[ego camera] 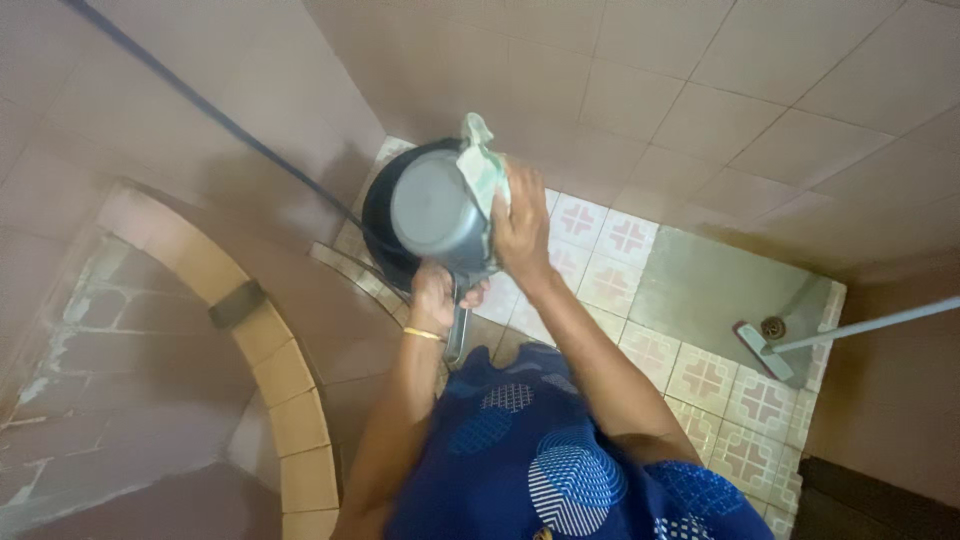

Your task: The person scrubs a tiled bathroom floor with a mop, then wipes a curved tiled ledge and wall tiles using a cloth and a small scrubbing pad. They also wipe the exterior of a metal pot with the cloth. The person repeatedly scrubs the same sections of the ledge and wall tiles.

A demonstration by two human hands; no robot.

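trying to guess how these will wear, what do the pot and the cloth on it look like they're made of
The pot looks like dull grey metal, perhaps aluminium, from its matte sheen and flat base. The cloth under the right hand seems a soft woven fabric, pale with green marks; it crumples and folds. The left hand grips the handle.

A long-handled floor wiper (765,348) beside the floor drain (772,327); black hose (215,117) along the wall.

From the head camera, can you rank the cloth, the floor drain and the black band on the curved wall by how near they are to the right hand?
1. Cloth: under the right hand, pressed on the grey pot.
2. Drain: on the floor, off to the hand's right, by the squeegee head.
3. Black band: on the curved wall, far left, a little farther than the drain.
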